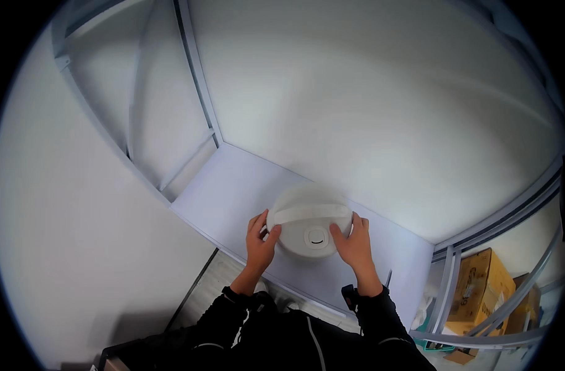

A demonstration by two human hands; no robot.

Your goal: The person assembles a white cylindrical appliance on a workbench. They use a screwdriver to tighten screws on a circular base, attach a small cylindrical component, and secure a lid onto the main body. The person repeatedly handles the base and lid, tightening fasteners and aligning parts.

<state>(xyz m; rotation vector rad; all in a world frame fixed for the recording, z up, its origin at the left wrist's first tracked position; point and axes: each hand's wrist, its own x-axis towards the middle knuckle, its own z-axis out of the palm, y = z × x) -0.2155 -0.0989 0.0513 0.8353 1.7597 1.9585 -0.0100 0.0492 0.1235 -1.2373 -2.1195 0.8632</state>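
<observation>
Evenly gripped: a round white appliance over the counter

The appliance sits between the person's two hands, about midway along the counter; from this high angle I cannot tell whether its base touches the surface or hangs just above it. At its left side, the left hand has its fingers bent round the edge, with the thumb laid on the top. The right hand mirrors it — fingers around the far side, thumb pressing near the rounded panel. Both sets of fingers are closed on the body, none on the broad curved handle that spans the top.

To do this hold well, I would keep the pressure equal on both sides, the wrists level, and the right thumb clear of the panel. A smooth casing like this could slip if one side leads.

The counter is pale and plain, set against a light wall panel and bounded by a grey metal frame. Beyond the frame at lower right stands a cardboard box — partly cut off by the bars — and a strip of light floor shows below the counter's near edge.
</observation>
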